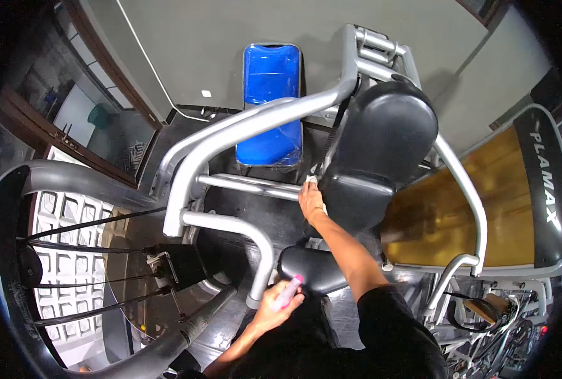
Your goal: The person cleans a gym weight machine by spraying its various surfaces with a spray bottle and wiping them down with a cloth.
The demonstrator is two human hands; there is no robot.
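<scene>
My right hand (311, 201) reaches forward and presses a small white cloth (311, 181) against the left edge of the black padded seat (357, 196) of a gym machine. Above the seat rises the black back pad (391, 123). My left hand (273, 306) is low and near my body, closed around a small spray bottle with a pink top (288, 292). It hovers beside a lower black pad (312, 268) and the end of a curved silver bar (256, 252).
Silver frame tubes (230, 136) arch over the machine. A blue pad (269, 104) stands behind. Cables and a weight bracket (167, 268) lie at left, over a white grid floor (63, 252). A yellow-shielded weight stack marked PLAMAX (543, 177) is on the right.
</scene>
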